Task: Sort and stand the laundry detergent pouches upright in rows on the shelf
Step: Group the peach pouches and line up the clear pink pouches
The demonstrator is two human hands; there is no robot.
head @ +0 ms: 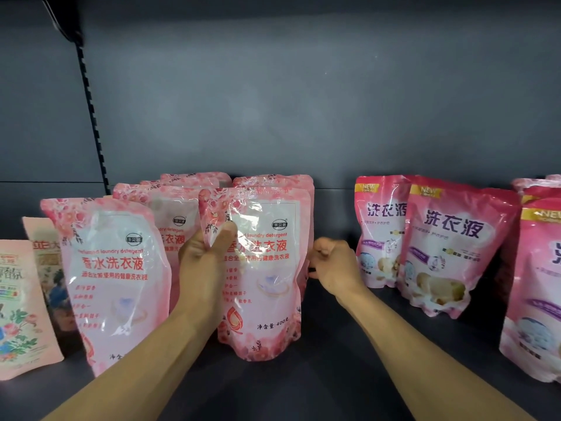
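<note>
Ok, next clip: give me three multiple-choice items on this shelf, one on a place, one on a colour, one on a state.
1. Where do the dark pink pouches stand relative to the pale pink pouch being handled?
A left B right C behind
2. Large lettering on the dark pink pouches is:
A purple B green C black
3. The left hand is:
A flat on the shelf B hanging free C gripping the pale pink pouch

Key: 1 B, they stand right of the gap; 2 A, characters print purple; 3 C, its thumb presses the pouch's front.
</note>
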